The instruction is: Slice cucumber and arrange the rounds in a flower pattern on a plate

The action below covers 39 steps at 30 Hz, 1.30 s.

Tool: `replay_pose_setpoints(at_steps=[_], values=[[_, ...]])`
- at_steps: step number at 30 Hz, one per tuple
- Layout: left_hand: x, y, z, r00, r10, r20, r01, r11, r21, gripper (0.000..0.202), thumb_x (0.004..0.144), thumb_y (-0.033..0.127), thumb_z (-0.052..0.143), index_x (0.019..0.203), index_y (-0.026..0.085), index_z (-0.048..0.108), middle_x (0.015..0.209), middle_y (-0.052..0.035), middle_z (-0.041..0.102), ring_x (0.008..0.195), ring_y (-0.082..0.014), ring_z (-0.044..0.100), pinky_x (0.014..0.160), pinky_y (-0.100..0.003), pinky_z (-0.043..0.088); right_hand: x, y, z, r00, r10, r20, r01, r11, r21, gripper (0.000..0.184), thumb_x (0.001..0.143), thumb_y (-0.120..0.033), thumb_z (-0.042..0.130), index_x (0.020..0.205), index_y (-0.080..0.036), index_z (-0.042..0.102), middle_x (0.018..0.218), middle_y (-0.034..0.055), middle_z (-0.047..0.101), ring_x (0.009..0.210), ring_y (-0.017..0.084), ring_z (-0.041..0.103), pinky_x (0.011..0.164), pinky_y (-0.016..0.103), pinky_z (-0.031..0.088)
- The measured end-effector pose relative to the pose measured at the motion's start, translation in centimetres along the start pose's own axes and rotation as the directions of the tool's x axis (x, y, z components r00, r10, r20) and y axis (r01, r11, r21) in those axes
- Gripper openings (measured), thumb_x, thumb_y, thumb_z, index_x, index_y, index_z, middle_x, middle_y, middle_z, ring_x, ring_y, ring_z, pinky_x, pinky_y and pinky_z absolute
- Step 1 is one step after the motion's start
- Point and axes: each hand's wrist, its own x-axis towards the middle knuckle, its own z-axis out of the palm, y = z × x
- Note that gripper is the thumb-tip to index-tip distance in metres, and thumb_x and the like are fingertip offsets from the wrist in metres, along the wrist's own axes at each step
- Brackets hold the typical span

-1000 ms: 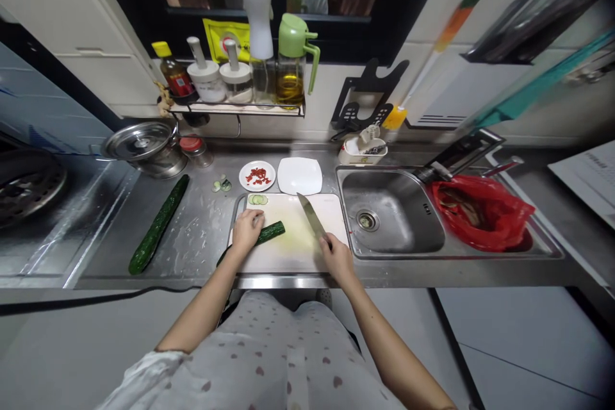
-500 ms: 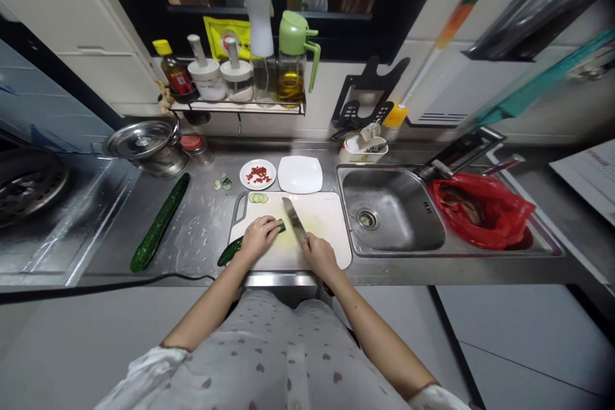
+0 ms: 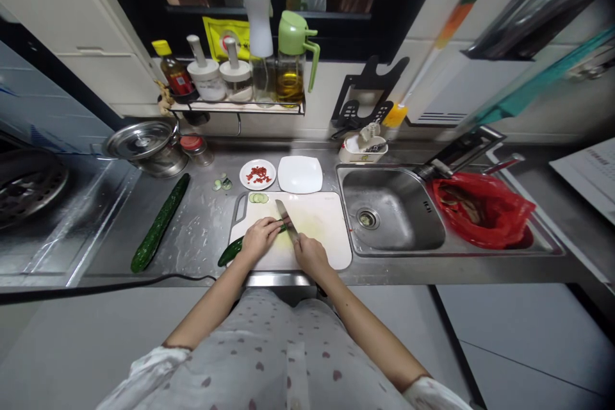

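Note:
A white cutting board [image 3: 321,230] lies on the steel counter in front of me. My left hand [image 3: 259,237] presses down on a cut cucumber [image 3: 230,250], fingers curled over its right end, while its left end sticks off the board. My right hand [image 3: 311,257] grips the handle of a knife [image 3: 285,216], whose blade rests right beside my left fingertips at the cucumber's end. A few cucumber slices [image 3: 258,198] sit at the board's far edge.
A whole cucumber [image 3: 161,223] lies to the left on the counter. A small dish of red chilli [image 3: 258,174] and an empty white plate [image 3: 300,174] stand behind the board. The sink [image 3: 391,214] and a red bag [image 3: 480,208] lie to the right, a lidded pot [image 3: 144,146] at far left.
My right hand has brought the knife leftward across the board to the cucumber's end. My left hand has slid along the cucumber and now covers its right end.

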Motion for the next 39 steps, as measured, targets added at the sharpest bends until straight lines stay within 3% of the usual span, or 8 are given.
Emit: replay_pose_setpoints(at_steps=[16,28,39], values=[[0.0,0.3,-0.1,0.999,0.027,-0.018,-0.026,0.998,0.060,0.025,0.093,0.034,0.054,0.111,0.029,0.071,0.111,-0.0020,0.068,0.097,-0.0148,0.063,0.085,-0.026,0.051,0.0,-0.5,-0.2,0.998,-0.006,0.064,0.009,0.999,-0.049,0.029,0.098,-0.021,0.034,0.114,-0.013,0.057,0.101,0.0154,0.070,0.095,0.024,0.066,0.074,0.029,0.041],[0.0,0.4,-0.1,0.997,0.053,-0.049,-0.050,0.996,0.069,0.025,0.093,0.035,0.053,0.110,0.028,0.071,0.112,-0.0017,0.069,0.096,-0.0149,0.065,0.084,-0.025,0.051,-1.7,1.4,0.3,0.994,-0.039,0.106,0.043,0.998,-0.040,0.027,0.094,-0.018,0.038,0.107,-0.012,0.061,0.100,0.0150,0.070,0.094,0.024,0.066,0.072,0.028,0.040],[0.1,0.3,-0.1,0.998,0.047,-0.029,-0.045,0.996,0.072,0.027,0.094,0.035,0.053,0.112,0.029,0.070,0.112,-0.0017,0.068,0.096,-0.0147,0.064,0.085,-0.026,0.051,-0.2,-0.5,-0.5,0.994,-0.022,0.106,0.028,0.998,-0.050,0.031,0.093,-0.014,0.036,0.112,-0.010,0.060,0.103,0.0168,0.069,0.098,0.026,0.066,0.075,0.030,0.043]])
